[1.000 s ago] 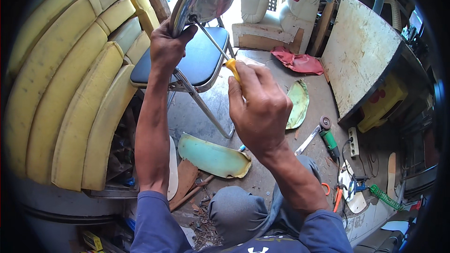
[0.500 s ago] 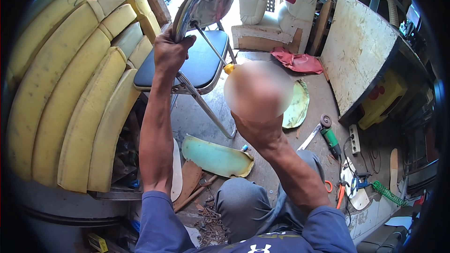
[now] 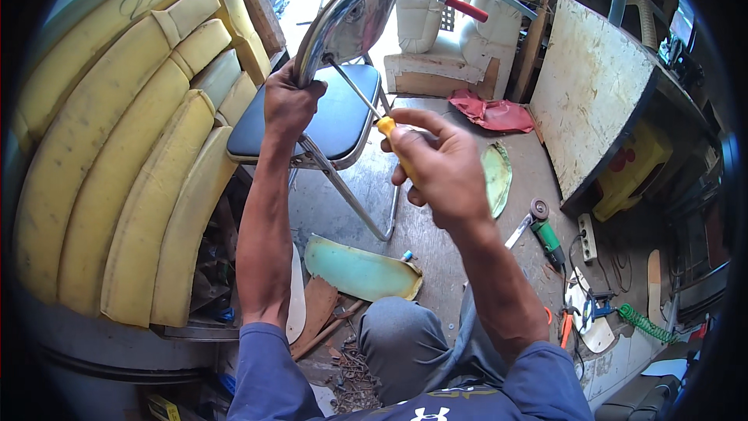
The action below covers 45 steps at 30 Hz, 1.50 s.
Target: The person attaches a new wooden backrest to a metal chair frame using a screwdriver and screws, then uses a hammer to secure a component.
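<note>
- My left hand (image 3: 290,105) is wrapped tight around the edge of a shiny metal chair back (image 3: 347,15). The fingers are curled over its rim.
- My right hand (image 3: 440,171) is closed around the yellow handle of a screwdriver (image 3: 366,101). The thumb and first finger reach up along the handle.
- The thin metal tip of the screwdriver points up into the hollow inside of the chair back, close to my left hand. I cannot tell if the tip sits in a screw.
- The chair back is up high, over a folding chair (image 3: 331,121) with a dark blue seat.
- I think the chair back is hard and stiff. It looks smooth, so it could slip. Holding it by the rim, like my left hand does, seems the best spot.
- The screwdriver looks light. Its long thin shaft could slide off if I push crooked, and my left hand is close to the tip.
- Big yellow foam cushions (image 3: 117,156) lean on my left.
- On the floor lie a pale green curved piece (image 3: 360,271), a red cloth (image 3: 492,113) and a green grinder (image 3: 545,230).
- A clamp with a red handle (image 3: 456,1) sits near the top, touching or just beside the chair back.
</note>
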Motion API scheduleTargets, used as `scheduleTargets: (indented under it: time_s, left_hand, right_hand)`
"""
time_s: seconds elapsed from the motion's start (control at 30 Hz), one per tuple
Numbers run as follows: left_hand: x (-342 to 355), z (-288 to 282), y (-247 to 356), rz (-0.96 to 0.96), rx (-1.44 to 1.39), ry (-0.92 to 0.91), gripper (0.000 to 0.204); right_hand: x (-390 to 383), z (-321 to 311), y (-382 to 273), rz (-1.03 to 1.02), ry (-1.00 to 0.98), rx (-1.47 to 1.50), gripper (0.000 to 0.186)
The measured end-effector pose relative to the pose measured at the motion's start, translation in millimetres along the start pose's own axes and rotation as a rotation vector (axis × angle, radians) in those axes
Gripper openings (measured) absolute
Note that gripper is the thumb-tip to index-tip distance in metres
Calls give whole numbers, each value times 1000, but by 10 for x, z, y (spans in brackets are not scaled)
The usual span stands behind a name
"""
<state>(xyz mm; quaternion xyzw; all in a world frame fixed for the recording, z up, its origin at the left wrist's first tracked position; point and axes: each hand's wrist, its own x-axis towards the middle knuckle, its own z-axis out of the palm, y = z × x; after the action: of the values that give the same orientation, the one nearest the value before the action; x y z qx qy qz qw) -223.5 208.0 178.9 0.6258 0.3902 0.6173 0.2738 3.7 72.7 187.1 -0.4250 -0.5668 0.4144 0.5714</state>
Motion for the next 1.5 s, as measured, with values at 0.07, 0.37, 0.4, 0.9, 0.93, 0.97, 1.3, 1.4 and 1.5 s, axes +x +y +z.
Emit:
scheduleTargets:
  time_s: [0.07,0.37,0.4,0.9,0.93,0.97,1.3,1.4,1.5]
  left_hand:
    - [-2,3,-1,1,16,14,34]
    - [9,-7,-10,-13,23,7,34]
    - [16,-9,-7,-5,30,6,34]
    - [17,-14,3,-9,21,-11,31]
    - [9,-12,-3,-7,12,-5,31]
    - [10,-9,-8,-2,3,1,31]
    - [16,-13,-14,0,8,-22,39]
    - [10,-8,-7,-9,-2,-14,38]
    - [4,-12,-12,-9,-3,-18,38]
  right_hand:
    - [40,-102,-66,254,-121,378,52]
    - [-46,2,-10,-161,42,-270,35]
    - [-14,-40,-25,128,-118,81,34]
    - [-1,-77,57,184,-142,52,25]
    - [-18,-44,49,-76,-38,-243,24]
    - [-40,-2,31,-409,61,-497,24]
    - [1,-105,-54,-2,-140,-314,34]
    - [-91,-43,-29,-560,80,-922,37]
    - [-93,-58,-41,-258,-92,-537,37]
